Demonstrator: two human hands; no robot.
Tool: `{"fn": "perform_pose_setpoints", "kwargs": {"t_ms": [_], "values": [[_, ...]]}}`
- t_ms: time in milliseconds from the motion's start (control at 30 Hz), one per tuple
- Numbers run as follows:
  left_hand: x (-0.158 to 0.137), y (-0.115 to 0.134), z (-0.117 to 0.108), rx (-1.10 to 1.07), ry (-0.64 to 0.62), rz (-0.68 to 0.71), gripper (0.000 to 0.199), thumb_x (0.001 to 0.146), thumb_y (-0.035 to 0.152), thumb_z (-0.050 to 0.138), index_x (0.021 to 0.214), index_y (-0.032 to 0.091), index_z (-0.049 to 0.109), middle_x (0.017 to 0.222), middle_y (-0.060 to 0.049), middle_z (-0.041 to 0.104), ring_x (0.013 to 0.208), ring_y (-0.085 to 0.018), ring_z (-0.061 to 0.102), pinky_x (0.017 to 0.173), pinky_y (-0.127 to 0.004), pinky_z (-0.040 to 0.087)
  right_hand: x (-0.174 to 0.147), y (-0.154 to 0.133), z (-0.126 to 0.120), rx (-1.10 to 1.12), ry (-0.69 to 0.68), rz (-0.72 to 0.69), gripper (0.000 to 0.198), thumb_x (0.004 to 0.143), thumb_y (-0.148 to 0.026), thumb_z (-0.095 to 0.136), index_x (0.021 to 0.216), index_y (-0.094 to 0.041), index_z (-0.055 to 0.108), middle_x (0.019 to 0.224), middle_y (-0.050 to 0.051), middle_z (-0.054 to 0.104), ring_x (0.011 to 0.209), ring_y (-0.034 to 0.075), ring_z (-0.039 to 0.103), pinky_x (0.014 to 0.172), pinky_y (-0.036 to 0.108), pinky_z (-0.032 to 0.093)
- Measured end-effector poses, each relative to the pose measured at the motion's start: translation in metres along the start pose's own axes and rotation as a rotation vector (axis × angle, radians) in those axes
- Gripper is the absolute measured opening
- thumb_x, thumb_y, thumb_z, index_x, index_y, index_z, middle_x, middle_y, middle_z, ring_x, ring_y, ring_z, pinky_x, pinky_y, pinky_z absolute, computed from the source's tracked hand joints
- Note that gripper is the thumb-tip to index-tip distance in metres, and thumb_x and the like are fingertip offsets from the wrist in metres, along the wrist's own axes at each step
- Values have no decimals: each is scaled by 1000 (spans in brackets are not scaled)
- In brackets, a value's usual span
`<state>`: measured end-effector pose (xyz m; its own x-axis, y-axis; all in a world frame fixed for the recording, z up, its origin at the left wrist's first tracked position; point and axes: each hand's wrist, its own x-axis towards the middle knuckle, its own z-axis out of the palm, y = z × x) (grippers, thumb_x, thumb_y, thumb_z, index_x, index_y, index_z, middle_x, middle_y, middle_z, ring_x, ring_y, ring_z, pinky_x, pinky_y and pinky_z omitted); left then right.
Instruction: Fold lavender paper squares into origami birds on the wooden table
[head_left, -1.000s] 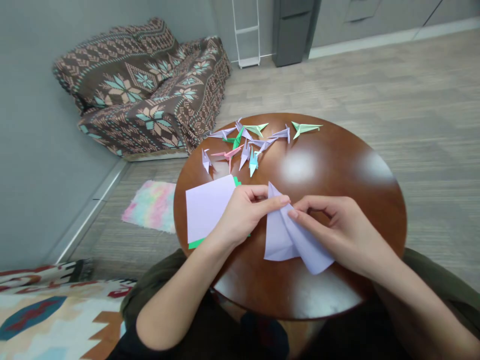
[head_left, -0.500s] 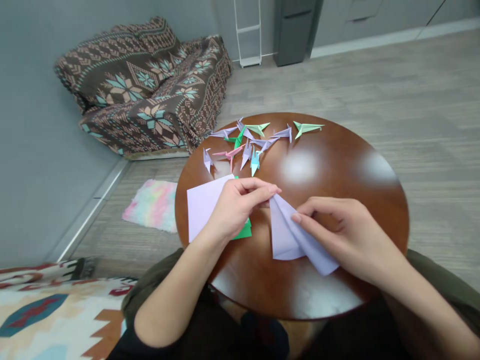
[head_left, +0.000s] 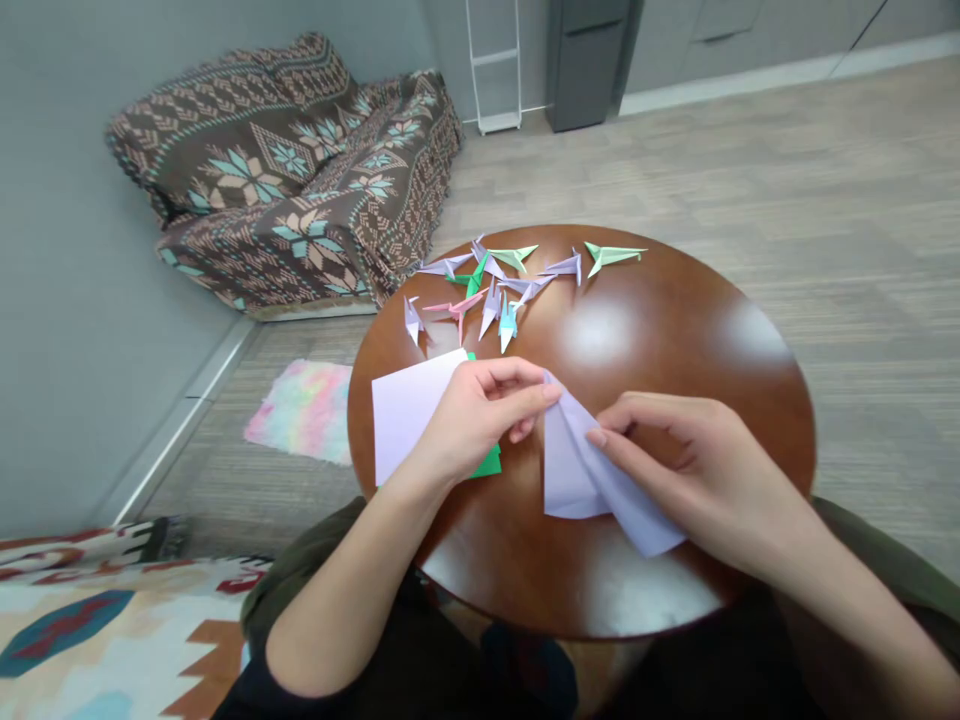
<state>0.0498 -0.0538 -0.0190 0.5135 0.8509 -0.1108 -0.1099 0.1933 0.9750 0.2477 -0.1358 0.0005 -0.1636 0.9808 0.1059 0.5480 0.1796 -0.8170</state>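
A partly folded sheet of lilac origami paper (head_left: 574,480) is held up between both hands over the round brown table (head_left: 720,400). My left hand (head_left: 491,410) pinches its top corner between thumb and forefinger. On the right edge, my right hand (head_left: 675,460) grips a slanting flap with thumb and fingers; those fingers are partly hidden behind the paper. Beneath my left wrist lies a stack of lilac paper squares (head_left: 409,405), with green paper (head_left: 491,462) sticking out from under it.
Several folded paper cranes in lilac, green, pink and blue, among them a pink crane (head_left: 457,308) and a pale green crane (head_left: 611,256), stand along the table's far side. Beyond it are a sofa with a patterned cover (head_left: 300,190) and a pastel fluffy mat (head_left: 300,412).
My left thumb has shifted slightly down at the paper's top corner, so more of the tip shows. The right-hand flap has swung a little outward. Both hands keep hold.
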Motion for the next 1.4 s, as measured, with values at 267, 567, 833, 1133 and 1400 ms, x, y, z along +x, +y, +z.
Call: {"fn": "perform_pose_setpoints", "kwargs": {"t_ms": [267,567,833,1133,1400], "values": [[-1,2,6,-51,28,-49,30,71,37,90,77,15,71,48,6,50,42,-4,38,42,-20,25,-1,-1,0,51,-13,14,26,99,-30,60,77,-21,70,71,3,71,66,19,63,60,30,45],[1,1,7,-158,44,-69,26,68,30,91,72,14,72,50,5,51,45,-4,39,43,-19,26,-1,-1,0,49,-26,13,26,98,-30,60,76,-20,69,70,2,69,65,18,62,63,31,45],[4,0,6,-247,81,-52,20,68,24,89,70,13,72,53,5,52,46,-3,38,44,-17,25,-1,-1,-1,59,-46,18,25,98,-28,60,76,-20,69,70,1,69,65,18,61,64,31,44],[2,1,6,-194,50,-77,25,72,31,88,77,13,72,54,4,56,46,-4,45,43,-17,31,0,1,0,104,-59,81,27,98,-32,59,77,-20,69,72,2,68,67,17,59,61,30,42],[1,-2,9,-183,51,-99,29,67,31,91,71,13,68,51,5,53,44,-3,42,43,-17,30,-1,1,0,99,-64,93,27,98,-32,58,76,-20,68,71,1,67,65,16,58,60,29,41]]}}
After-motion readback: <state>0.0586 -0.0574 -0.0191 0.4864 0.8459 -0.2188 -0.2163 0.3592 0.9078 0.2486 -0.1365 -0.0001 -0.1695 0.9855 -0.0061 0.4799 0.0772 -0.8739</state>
